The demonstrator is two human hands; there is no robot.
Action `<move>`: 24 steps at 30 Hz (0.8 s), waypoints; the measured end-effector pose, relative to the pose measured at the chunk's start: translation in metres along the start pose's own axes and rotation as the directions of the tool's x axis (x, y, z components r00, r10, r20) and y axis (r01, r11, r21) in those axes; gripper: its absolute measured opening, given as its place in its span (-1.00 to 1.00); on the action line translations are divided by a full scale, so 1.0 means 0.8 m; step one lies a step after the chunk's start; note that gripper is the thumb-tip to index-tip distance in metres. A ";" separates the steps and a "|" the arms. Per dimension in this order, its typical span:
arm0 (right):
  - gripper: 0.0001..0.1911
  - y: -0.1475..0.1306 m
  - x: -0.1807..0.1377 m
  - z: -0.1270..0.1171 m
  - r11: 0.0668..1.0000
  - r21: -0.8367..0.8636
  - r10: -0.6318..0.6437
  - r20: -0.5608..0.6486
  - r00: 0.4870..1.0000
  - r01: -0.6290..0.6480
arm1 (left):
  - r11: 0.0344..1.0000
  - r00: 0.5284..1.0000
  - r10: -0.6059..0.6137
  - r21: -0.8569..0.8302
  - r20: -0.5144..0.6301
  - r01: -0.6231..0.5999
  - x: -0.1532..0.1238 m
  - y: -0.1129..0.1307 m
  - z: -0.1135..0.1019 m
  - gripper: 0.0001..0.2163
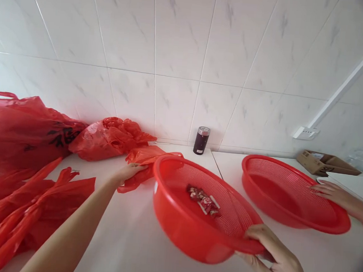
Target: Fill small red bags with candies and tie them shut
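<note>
My right hand point(269, 254) is closed on the near rim of a red plastic basket point(180, 226), which is tilted up off the white counter. A small red-and-white packet point(204, 200) lies inside it. My left hand point(129, 171) reaches forward and rests on a crumpled red plastic bag point(142, 160) just left of the basket; its fingers curl on the bag.
A second red basket point(288, 211) sits to the right, with another person's hand point(332, 192) on its rim. Several red plastic bags point(21, 131) are piled at the left. A dark canister point(201, 140) stands by the tiled wall; a cardboard box point(324, 162) lies far right.
</note>
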State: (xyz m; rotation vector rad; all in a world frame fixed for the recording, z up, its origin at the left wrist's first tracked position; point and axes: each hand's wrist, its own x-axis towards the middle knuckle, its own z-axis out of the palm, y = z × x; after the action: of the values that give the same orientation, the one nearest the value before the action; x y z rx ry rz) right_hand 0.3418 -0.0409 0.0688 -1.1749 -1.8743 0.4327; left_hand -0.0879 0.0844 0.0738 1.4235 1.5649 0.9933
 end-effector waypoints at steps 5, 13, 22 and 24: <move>-0.72 0.042 0.007 0.021 0.967 -0.221 0.074 -0.243 0.967 -0.129 | 0.944 0.978 -0.138 -0.279 0.156 0.178 0.011 -0.004 -0.011 -0.50; -0.51 0.024 0.043 0.078 0.986 -0.052 0.153 -0.082 0.985 -0.157 | 0.915 0.987 -0.042 -0.391 0.155 0.100 -0.021 0.025 0.011 -0.55; -0.52 -0.049 0.109 0.178 0.936 0.320 0.105 0.149 0.983 -0.148 | 0.994 0.989 0.105 -0.011 0.100 -0.105 -0.081 0.020 0.110 -0.69; -0.67 -0.033 0.115 0.203 0.923 0.350 0.113 0.150 0.982 -0.160 | 0.982 0.974 0.166 0.063 0.151 -0.177 -0.097 0.017 0.123 -0.73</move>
State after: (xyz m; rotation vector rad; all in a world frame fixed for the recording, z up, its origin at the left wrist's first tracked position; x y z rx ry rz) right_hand 0.1786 0.0481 0.0381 -1.0480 -1.7272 0.9093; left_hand 0.0128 0.0121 0.0515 1.6690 1.4048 0.9148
